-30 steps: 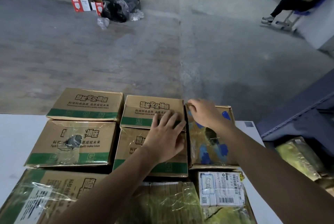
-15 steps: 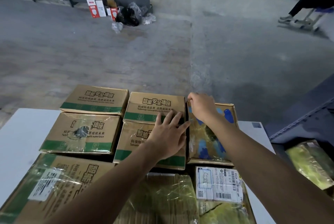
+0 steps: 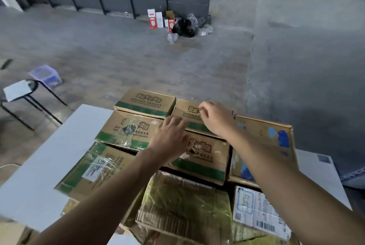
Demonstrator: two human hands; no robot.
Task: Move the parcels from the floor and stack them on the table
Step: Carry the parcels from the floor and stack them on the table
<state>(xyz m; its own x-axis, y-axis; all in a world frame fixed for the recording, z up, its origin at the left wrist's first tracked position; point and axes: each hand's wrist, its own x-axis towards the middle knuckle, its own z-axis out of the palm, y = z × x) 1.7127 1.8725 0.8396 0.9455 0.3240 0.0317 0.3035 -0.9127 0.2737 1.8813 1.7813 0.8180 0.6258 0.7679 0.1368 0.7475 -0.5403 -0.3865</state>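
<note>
Left hand lies flat with straight fingers on the middle carton, fingertips up against the far-middle carton, which sits at the far edge of the tabletop. Right hand is curled over that far-middle carton's top. I cannot tell from this view whether it pinches the flap or only rests there.

As I read it, the job is well advanced. I count eight parcels on the tabletop, packed edge to edge from the far edge to the near edge. The far-left carton stands beside the far-middle one, with the taped carton and the middle carton just nearer me. The blue-printed carton runs along the right side. At the near edge are the labelled carton, the green-wrapped parcel and the white-label parcel. Whether any sits on top of another I cannot tell.

No parcel shows on the floor close to the tabletop. Small red-and-white boxes and a black bag lie by the far wall, and I can't say whether they belong to the job. What is left looks like squaring up the far row and fetching anything out of view.

Most cartons are plain brown with a green band and black print. Several are bound in clear tape, and some corners are a little crushed. I'd expect them to slide and stack easily.
</note>
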